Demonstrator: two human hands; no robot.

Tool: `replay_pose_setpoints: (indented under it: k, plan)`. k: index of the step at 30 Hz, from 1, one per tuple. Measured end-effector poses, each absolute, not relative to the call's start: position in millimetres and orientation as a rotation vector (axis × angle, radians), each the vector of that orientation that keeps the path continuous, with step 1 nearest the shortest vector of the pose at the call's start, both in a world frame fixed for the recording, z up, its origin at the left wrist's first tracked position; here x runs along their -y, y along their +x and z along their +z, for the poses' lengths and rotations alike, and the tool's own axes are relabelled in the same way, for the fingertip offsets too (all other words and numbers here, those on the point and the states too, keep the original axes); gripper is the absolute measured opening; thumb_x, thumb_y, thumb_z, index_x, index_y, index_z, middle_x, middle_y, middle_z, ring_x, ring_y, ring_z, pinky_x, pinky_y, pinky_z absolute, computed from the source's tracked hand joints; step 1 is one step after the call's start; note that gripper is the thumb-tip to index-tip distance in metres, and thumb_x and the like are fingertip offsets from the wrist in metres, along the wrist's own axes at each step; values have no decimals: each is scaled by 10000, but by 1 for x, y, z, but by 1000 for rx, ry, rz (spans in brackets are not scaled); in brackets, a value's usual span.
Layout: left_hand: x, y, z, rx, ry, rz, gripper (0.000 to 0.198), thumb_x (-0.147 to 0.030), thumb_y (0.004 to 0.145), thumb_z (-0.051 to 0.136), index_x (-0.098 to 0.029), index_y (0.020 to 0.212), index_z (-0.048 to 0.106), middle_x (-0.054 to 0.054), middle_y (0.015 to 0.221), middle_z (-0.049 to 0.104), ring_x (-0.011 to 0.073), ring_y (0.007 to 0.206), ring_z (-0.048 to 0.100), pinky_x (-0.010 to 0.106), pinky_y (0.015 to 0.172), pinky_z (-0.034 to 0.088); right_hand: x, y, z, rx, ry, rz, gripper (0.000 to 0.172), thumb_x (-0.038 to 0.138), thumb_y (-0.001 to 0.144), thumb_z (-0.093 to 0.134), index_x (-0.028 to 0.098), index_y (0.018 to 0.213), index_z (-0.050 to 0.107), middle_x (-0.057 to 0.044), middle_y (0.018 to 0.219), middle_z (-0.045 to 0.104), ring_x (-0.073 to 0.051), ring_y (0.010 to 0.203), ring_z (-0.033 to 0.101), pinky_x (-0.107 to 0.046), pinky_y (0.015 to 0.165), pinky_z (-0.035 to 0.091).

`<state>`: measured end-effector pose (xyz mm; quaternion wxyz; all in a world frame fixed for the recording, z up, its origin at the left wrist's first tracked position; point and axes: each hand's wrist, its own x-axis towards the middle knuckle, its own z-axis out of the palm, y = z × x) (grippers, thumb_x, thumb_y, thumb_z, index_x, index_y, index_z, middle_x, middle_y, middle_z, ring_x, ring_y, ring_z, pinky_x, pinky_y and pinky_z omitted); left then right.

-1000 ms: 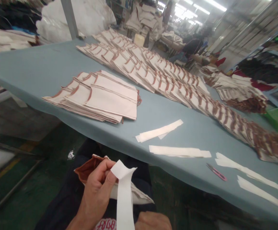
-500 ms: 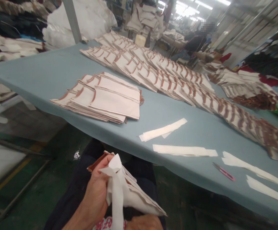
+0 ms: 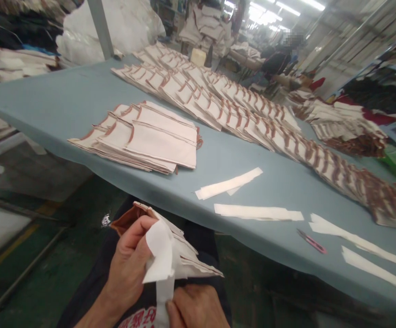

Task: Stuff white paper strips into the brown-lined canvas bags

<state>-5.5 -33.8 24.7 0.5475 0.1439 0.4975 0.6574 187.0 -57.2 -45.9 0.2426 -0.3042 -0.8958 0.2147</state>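
Note:
Over my lap, my left hand (image 3: 129, 255) is closed on a cream fabric piece (image 3: 187, 264) with a brown lining that shows at its upper left corner. A white strip (image 3: 163, 291) hangs down from this hand, its upper end folded over near the thumb. Lower and to the right, my right hand (image 3: 196, 305) is closed, thumb and finger pinching the strip's lower part. The fabric piece slants down to the right above my right hand. My left fingertips are partly hidden behind the fabric and strip.
On the blue-covered table (image 3: 64, 95) lie a stack of cream pieces (image 3: 160, 141), long overlapping rows of brown-edged pieces (image 3: 232, 109), several loose white strips (image 3: 257, 212) and pink-handled thread snips (image 3: 312, 241). A person (image 3: 280, 59) sits in the background.
Both hands have risen slightly, and the fabric piece has shifted up and left. More brown lining shows. My right hand has come further into view, pinching the strip.

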Motion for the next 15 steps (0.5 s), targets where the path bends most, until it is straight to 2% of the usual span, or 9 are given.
replay_pose_setpoints:
  k: [4,6,7,9,11,13,15]
  plan:
    - [38,-6,26,-1170,429,1555,487,-632,794,982,-199,817,760,-46,636,662,77,487,482,138,460,419,53,192,-47,2459,-806,711,532,402,1185,368,244,718,568,3,569,665,-151,456,632,-324,491,345]
    - [39,-5,27,-1178,447,1559,450,-617,819,971,-208,845,783,-33,673,699,85,508,515,136,472,433,54,192,-46,2467,-828,797,500,403,1178,390,243,752,599,-3,620,697,-165,523,677,-298,532,417]
    - [40,-4,27,-1188,463,1571,432,-605,829,967,-211,846,791,-29,687,708,89,519,527,135,474,436,55,191,-44,2457,-864,818,483,408,1174,403,239,785,634,-21,677,736,-187,601,723,-290,601,488]
    - [41,-2,30,-1222,519,1601,410,-589,844,960,-211,828,803,-22,700,715,93,527,542,132,468,434,59,189,-43,2409,-957,805,464,425,1174,408,228,887,715,-90,908,837,-258,848,805,-354,856,604]
    - [41,-1,32,-1251,565,1622,419,-599,835,962,-209,806,812,-17,701,713,92,526,549,128,458,427,65,187,-47,2362,-1021,785,463,449,1176,405,229,967,754,-133,1133,857,-302,1016,807,-452,1053,591]
    - [40,-2,33,-1238,552,1603,447,-627,798,977,-210,798,816,-20,693,705,87,523,543,126,461,431,72,186,-55,2335,-1062,759,465,477,1173,415,238,966,757,-128,1129,851,-295,981,798,-450,1049,601]
    - [36,-6,32,-1202,515,1545,482,-646,764,991,-200,775,810,-20,672,691,81,510,521,132,462,435,78,189,-60,2328,-1116,709,462,547,1149,466,250,951,760,-113,979,836,-296,873,787,-408,909,639]
